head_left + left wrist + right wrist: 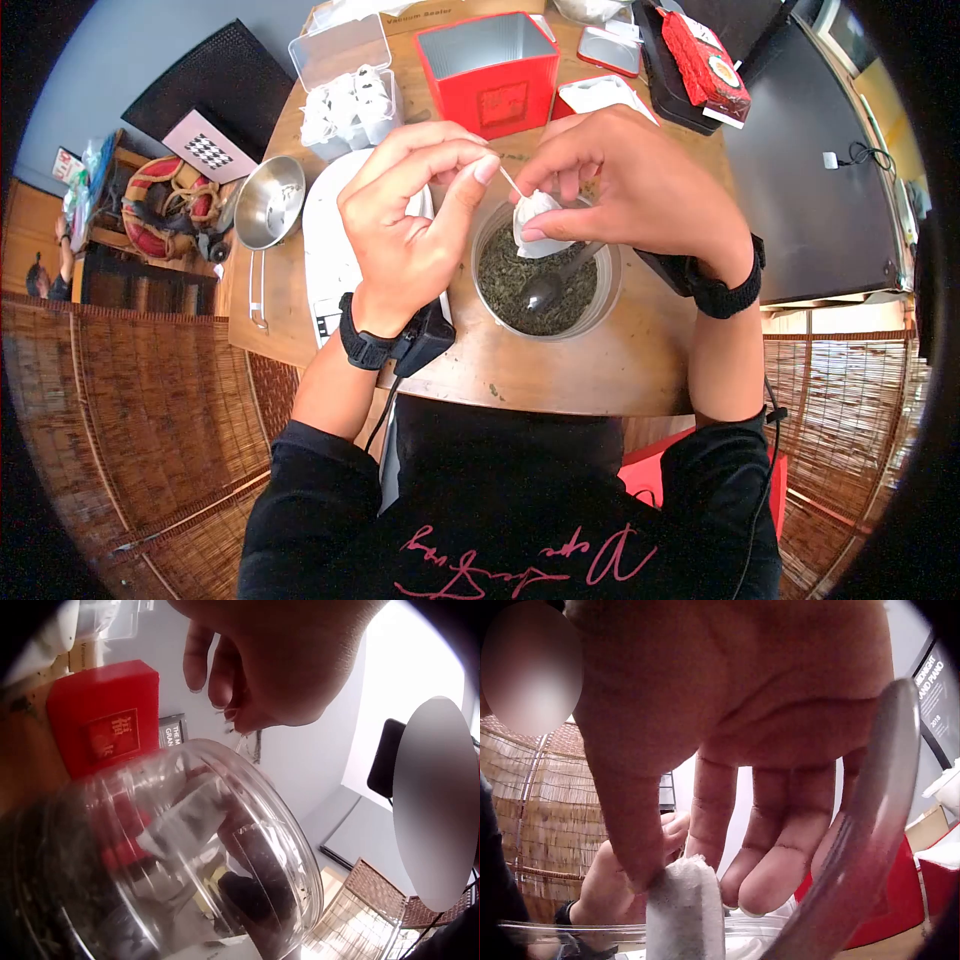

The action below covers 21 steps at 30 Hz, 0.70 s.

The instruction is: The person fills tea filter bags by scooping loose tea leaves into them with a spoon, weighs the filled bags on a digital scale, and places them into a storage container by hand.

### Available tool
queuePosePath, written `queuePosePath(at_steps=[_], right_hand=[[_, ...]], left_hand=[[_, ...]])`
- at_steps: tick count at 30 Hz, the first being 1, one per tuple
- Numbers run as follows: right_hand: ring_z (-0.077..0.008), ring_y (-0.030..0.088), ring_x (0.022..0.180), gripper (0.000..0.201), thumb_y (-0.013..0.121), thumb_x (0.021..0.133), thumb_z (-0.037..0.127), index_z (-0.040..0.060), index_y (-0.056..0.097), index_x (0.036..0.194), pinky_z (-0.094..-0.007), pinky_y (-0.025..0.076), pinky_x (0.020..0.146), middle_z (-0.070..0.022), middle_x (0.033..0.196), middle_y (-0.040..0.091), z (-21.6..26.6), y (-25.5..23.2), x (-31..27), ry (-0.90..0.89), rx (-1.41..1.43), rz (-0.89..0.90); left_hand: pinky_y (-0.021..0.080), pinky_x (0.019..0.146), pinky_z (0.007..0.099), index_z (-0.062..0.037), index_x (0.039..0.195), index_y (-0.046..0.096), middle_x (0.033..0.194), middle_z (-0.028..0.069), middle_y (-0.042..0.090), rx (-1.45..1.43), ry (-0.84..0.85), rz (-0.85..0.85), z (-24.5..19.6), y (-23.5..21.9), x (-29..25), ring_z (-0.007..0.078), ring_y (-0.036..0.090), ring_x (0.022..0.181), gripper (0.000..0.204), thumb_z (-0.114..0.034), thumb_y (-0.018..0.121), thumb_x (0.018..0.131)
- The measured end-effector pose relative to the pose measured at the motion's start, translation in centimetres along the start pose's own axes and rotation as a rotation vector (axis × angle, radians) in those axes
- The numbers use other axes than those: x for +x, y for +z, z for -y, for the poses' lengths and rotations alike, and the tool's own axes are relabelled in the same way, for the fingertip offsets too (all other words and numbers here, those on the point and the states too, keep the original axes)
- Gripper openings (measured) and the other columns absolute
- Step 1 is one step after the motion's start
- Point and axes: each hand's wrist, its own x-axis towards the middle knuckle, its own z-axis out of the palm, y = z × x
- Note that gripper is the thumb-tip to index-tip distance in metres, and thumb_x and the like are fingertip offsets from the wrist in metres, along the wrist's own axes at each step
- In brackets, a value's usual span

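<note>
My left hand [415, 215] pinches the thin white string [510, 183] of a small white drawstring tea bag [532, 238] between thumb and forefinger. The bag itself is pinched by my right hand [640, 185], thumb on its near side. Both hands are above a clear round jar [613, 285] holding dried green leaves [508, 275]. In the jar a dark spoon [545, 292] lies on the leaves, its handle leaning up under my right hand. The right wrist view shows the bag's gathered top beside the thumb; the left wrist view shows the bag through the jar wall.
A flat white device [330, 220] lies left of the jar, beside a steel pan [270, 205]. Behind stand a clear box [350, 110] of white bags and an open red tin [490, 90]. A red packet [700, 75] lies at the back right.
</note>
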Motion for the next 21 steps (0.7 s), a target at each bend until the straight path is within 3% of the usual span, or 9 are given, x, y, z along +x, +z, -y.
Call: queuePosePath(at_steps=[1, 4, 7, 12, 14, 18, 21], right_hand=[[-0.0243, 0.064, 0.068, 0.027, 0.088, 0.073, 0.026, 0.0089, 0.079, 0.092, -0.0376, 0.05, 0.064, -0.0084, 0.074, 0.066, 0.0, -0.1, 0.0, -0.002, 0.002, 0.011], [-0.0237, 0.064, 0.068, 0.025, 0.087, 0.074, 0.025, 0.0094, 0.079, 0.092, -0.0378, 0.049, 0.064, -0.0081, 0.077, 0.067, 0.2, -0.3, 0.1, 0.057, -0.011, 0.051], [-0.0232, 0.064, 0.069, 0.021, 0.086, 0.075, 0.022, 0.0084, 0.078, 0.09, -0.0371, 0.049, 0.065, -0.0085, 0.077, 0.066, -0.1, 0.0, 0.1, 0.021, -0.02, 0.013], [-0.0227, 0.064, 0.068, 0.018, 0.084, 0.076, 0.016, 0.0059, 0.077, 0.089, -0.0353, 0.05, 0.064, -0.0087, 0.078, 0.067, 0.5, -0.3, 0.3, -0.028, 0.031, -0.043], [-0.0221, 0.064, 0.067, 0.018, 0.084, 0.077, 0.014, 0.005, 0.077, 0.09, -0.0344, 0.05, 0.063, -0.0088, 0.077, 0.068, 0.6, -0.4, 0.2, -0.055, 0.055, -0.084], [-0.0152, 0.06, 0.061, 0.018, 0.083, 0.078, 0.013, 0.003, 0.076, 0.092, -0.0295, 0.048, 0.059, -0.0065, 0.07, 0.065, 1.6, -1.5, -0.1, 0.047, 0.137, -0.061], [-0.0093, 0.056, 0.06, 0.017, 0.084, 0.079, 0.009, 0.0015, 0.076, 0.092, -0.0257, 0.045, 0.057, -0.004, 0.07, 0.065, 1.9, -2.5, -0.3, 0.082, 0.154, -0.067]], left_hand=[[0.055, 0.073, 0.0282, -0.0001, 0.092, 0.078, 0.096, 0.0111, 0.075, -0.009, 0.001, -0.003, 0.0, 0.1, 0.0, 0.0175, 0.071, 0.084, 0.008, 0.001, 0.08, 0.084], [0.055, 0.072, 0.0271, -0.0001, 0.093, 0.078, 0.096, 0.0107, 0.074, -0.009, 0.006, 0.002, 0.1, 0.0, 0.1, 0.0168, 0.07, 0.083, 0.009, 0.0, 0.08, 0.084], [0.054, 0.071, 0.0272, -0.0004, 0.093, 0.077, 0.097, 0.0104, 0.073, -0.077, -0.076, 0.003, -0.4, 0.2, -0.1, 0.0163, 0.069, 0.082, 0.009, 0.0, 0.079, 0.085], [0.051, 0.067, 0.027, -0.0011, 0.091, 0.073, 0.094, 0.0094, 0.072, -0.074, -0.018, 0.012, 0.3, 0.1, 0.1, 0.0133, 0.064, 0.076, 0.007, -0.001, 0.078, 0.086], [0.05, 0.066, 0.0272, -0.0012, 0.092, 0.071, 0.091, 0.0082, 0.07, -0.122, -0.076, 0.016, 0.5, 0.3, 0.0, 0.0128, 0.061, 0.073, 0.008, -0.002, 0.077, 0.086], [0.049, 0.066, 0.028, -0.0013, 0.094, 0.07, 0.089, 0.0072, 0.069, -0.137, -0.1, 0.043, 0.6, 0.1, 0.0, 0.0128, 0.059, 0.071, 0.008, -0.005, 0.075, 0.088], [0.053, 0.073, 0.0291, -0.002, 0.104, 0.069, 0.094, 0.0082, 0.071, -0.216, -0.158, 0.186, 0.1, 0.1, -0.2, 0.015, 0.063, 0.076, 0.023, -0.017, 0.078, 0.09]])
